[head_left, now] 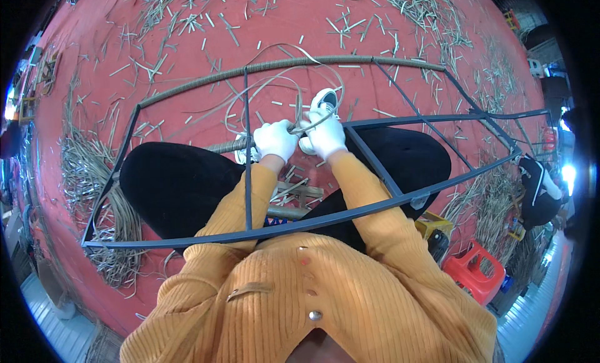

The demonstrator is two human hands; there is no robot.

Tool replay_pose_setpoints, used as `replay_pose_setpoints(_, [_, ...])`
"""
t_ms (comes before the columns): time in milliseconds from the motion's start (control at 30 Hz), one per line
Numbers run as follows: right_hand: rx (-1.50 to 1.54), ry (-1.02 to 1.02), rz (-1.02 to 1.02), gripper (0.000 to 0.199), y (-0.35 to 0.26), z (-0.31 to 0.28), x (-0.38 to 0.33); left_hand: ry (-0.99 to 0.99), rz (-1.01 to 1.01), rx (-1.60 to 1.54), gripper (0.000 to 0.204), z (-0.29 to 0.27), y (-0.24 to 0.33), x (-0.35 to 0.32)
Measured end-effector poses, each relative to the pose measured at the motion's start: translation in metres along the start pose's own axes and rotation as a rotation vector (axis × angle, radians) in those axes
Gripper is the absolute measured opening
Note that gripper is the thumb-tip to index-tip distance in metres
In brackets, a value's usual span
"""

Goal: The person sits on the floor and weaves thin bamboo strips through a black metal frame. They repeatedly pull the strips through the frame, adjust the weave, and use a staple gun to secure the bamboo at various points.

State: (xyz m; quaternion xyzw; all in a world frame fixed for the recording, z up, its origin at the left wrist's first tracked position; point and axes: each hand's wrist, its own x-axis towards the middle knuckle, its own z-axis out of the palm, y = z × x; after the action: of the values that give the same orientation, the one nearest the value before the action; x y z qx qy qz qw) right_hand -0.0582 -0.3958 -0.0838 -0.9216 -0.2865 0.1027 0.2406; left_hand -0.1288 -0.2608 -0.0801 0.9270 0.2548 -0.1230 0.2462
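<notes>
Across my lap lies a dark metal frame with several crossbars. Its far curved rail is wrapped in brownish-green weaving strip. The middle rail is wrapped up to my hands and bare metal to their right. My left hand, in a white glove, is closed around that rail at the end of the wrapping. Close to its right, my gloved right hand has its fingers closed on the loose weaving strip, which loops out beyond both hands. The gloves hide the exact grip.
Cut strip pieces litter the red floor. Bundles of strips lie at left and more at right. A red plastic stool and a yellow one stand near my right side. Another person is at far right.
</notes>
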Motion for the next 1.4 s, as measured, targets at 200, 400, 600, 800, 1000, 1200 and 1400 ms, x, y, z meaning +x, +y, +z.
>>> replay_pose_setpoints(200, [0.421,-0.638,-0.465,0.02,-0.068,-0.209,-0.145,-0.033,-0.014,0.032,0.027,-0.002,0.002,-0.003])
replay_pose_setpoints(400, [-0.041,-0.374,-0.135,0.02,-0.023,-0.285,-0.076,0.055,-0.065,-0.063,0.03,0.0,0.001,-0.005])
replay_pose_setpoints(600, [-0.663,-0.803,-0.332,0.029,0.024,-0.065,0.044,0.067,-0.075,-0.045,0.053,0.001,-0.002,-0.005])
replay_pose_setpoints(800, [0.322,-0.837,0.237,0.029,0.012,-0.026,0.054,0.053,-0.107,-0.06,0.049,-0.001,-0.002,-0.009])
replay_pose_setpoints(1000, [1.025,-0.648,0.907,0.024,-0.014,-0.023,0.042,0.082,-0.054,-0.081,0.058,0.004,-0.006,-0.01])
replay_pose_setpoints(1200, [0.916,-0.611,0.9,0.024,-0.009,-0.002,0.041,0.095,0.031,-0.046,0.055,0.011,-0.008,-0.015])
replay_pose_setpoints(1400, [0.878,-0.615,0.805,0.016,-0.003,0.008,0.036,0.392,0.093,-0.169,0.097,0.012,-0.006,-0.066])
